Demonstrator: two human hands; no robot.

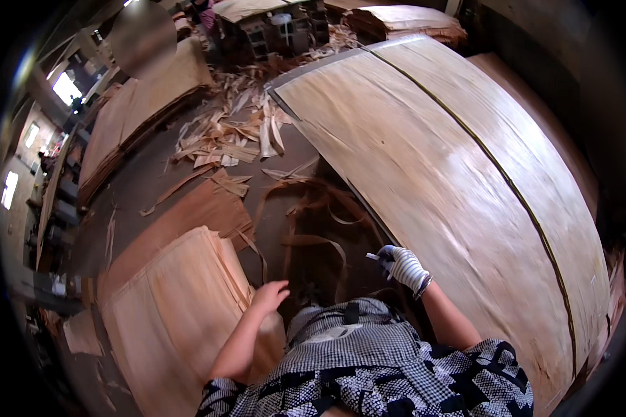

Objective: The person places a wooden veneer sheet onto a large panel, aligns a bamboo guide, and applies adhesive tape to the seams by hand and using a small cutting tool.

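Fingers of the right hand (403, 266), covered by a white patterned work glove, are curled closed around a small dark-and-pale tool, probably a knife or cutter, whose tip pokes out toward the person's left. The grip looks firm, as suits a cutting tool held ready at the near edge of a work surface. Just beyond and to the right of these fingers lies a large pale veneer sheet (452, 167), spread flat over a wide table so its edge can be reached; a thin dark seam line (508, 181) runs its length.

Fingers of the bare left hand (270, 295) are loosely spread and hold nothing. They hover at, or rest on, the near corner of a lower stack of veneer sheets (174, 313); contact cannot be told for sure. Between the two hands, curled trimmed veneer strips (313, 222) lie on the dark floor, seemingly dropped where they fell. Farther beyond the left fingers, a heap of pale offcuts (229, 132) is scattered, with more veneer stacks (139, 104) behind. The person's checked and patterned clothing (368, 368) fills the lower edge.
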